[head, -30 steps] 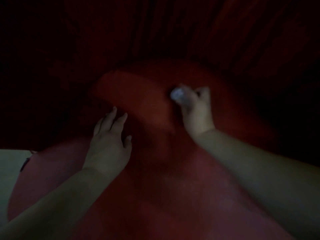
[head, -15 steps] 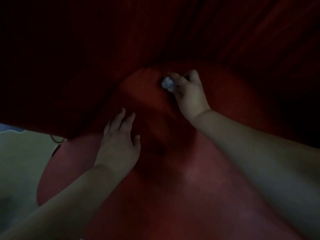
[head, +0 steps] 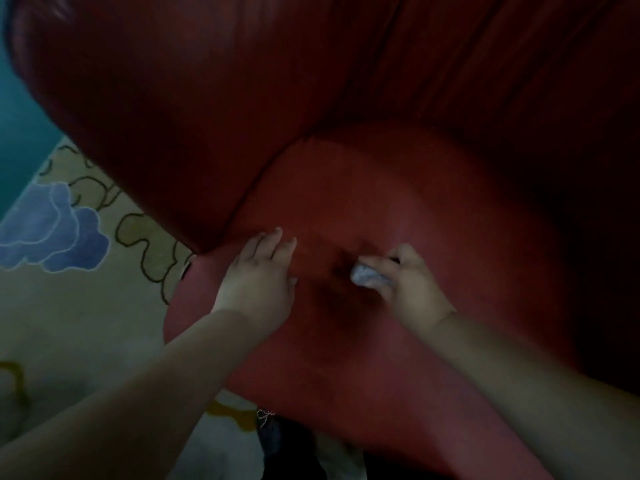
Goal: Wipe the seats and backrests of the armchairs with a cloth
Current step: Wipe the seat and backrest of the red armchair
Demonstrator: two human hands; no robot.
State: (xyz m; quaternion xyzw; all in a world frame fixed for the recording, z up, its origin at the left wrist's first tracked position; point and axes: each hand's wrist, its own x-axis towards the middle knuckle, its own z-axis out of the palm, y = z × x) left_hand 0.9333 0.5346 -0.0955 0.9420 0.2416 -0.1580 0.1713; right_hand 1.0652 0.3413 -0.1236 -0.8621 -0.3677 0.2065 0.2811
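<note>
Dim red armchair seat (head: 398,188): left hand (head: 258,275) rests flat (fingers straight), right hand (head: 408,285) grips a balled cloth (head: 363,273).

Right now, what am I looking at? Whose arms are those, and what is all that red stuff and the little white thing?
You are seeing through a camera worn on a person's head, looking down, so the two arms belong to that person. There is only this one view. The big red shape is an armchair: the rounded part under the hands is its seat, and the darker red part rising behind is the backrest. The left hand lies flat on the seat with straight fingers. The right hand grips a small, bunched-up pale cloth and presses it on the seat to wipe it. On the left is the floor with a rug showing blue cloud shapes. The picture is quite dark, so small details are hard to see.
</note>
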